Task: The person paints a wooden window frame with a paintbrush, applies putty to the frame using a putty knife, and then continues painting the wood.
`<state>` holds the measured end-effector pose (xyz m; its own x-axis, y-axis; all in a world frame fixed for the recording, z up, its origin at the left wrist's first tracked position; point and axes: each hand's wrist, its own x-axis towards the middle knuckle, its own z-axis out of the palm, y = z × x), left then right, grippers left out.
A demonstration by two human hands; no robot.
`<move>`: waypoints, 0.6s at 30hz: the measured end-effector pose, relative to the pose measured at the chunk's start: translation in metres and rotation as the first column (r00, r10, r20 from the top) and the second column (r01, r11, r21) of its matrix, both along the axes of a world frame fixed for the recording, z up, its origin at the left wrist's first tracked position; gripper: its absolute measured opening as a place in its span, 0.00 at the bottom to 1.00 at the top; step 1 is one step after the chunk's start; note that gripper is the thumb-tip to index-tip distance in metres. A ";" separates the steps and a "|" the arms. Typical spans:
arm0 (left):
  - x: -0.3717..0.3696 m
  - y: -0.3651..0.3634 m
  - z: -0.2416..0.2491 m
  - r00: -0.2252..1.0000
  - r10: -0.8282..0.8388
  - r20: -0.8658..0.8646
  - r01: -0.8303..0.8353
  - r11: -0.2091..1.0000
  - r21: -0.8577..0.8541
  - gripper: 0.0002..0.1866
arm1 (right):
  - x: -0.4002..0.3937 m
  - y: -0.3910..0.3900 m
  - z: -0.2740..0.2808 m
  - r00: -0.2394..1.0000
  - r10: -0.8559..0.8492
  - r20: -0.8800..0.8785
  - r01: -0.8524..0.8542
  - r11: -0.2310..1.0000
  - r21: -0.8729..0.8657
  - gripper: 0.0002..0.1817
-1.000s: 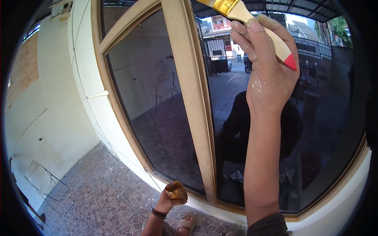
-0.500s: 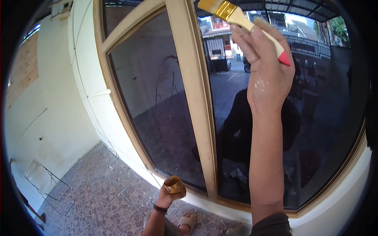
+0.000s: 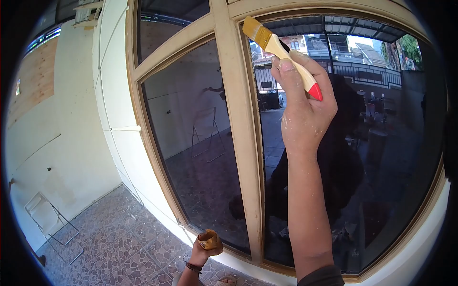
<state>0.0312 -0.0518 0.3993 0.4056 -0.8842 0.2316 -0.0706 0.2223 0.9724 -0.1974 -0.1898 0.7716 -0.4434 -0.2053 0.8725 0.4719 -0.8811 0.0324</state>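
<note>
In my right hand (image 3: 307, 112) is a paintbrush (image 3: 296, 66) with a pale wooden handle and a red tip, pinched between thumb and fingers. Its yellowish bristles meet the upper inner corner of the wooden window frame (image 3: 234, 105), beside the dark glass pane (image 3: 319, 190). Paint specks dot this hand and forearm. Low down, my left hand (image 3: 200, 251) is wrapped round a small cup (image 3: 210, 240) smeared with brownish-yellow paint. What lies inside the cup is hard to make out.
A white wall (image 3: 71, 114) runs along the left, where a folding chair (image 3: 52, 221) stands. Below spreads a stone-patterned tile floor (image 3: 119, 238) with pale specks. One sandalled foot (image 3: 226, 281) shows at the bottom edge. The glass reflects a street and a person.
The brush tip has come against the frame's corner, with my right hand lower and further left in view. The view has tilted upward. Both hands keep their holds.
</note>
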 end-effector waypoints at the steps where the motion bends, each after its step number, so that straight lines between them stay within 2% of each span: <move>1: 0.000 0.000 0.000 1.000 0.001 0.000 -0.001 1.000 0.002 0.36 | 0.000 -0.003 -0.002 1.000 0.001 0.000 -0.001 1.000 0.002 0.15; 3: -0.001 0.000 0.003 1.000 0.014 -0.006 -0.014 1.000 0.008 0.36 | 0.001 -0.008 -0.004 0.989 -0.151 0.007 0.151 0.987 -0.054 0.14; 7: -0.005 -0.003 0.005 1.000 -0.007 -0.007 0.007 1.000 0.007 0.36 | 0.001 -0.008 -0.003 0.975 -0.221 -0.028 0.221 0.975 -0.022 0.13; 9: -0.005 -0.005 0.003 1.000 -0.006 0.002 0.006 1.000 0.000 0.35 | 0.005 -0.011 0.001 0.990 -0.138 0.038 0.140 0.989 -0.050 0.09; 13: -0.007 -0.006 0.004 1.000 -0.002 -0.009 0.002 1.000 -0.008 0.35 | 0.003 -0.003 0.004 0.999 -0.032 -0.009 0.032 0.999 -0.032 0.09; 15: -0.006 -0.007 0.002 1.000 -0.006 -0.014 0.006 1.000 -0.025 0.36 | 0.003 0.000 0.007 0.997 0.079 -0.015 -0.079 0.997 -0.019 0.10; 18: -0.006 -0.008 0.000 1.000 -0.014 -0.009 0.014 1.000 -0.013 0.36 | 0.002 0.001 0.008 0.996 0.087 -0.026 -0.087 0.996 -0.024 0.10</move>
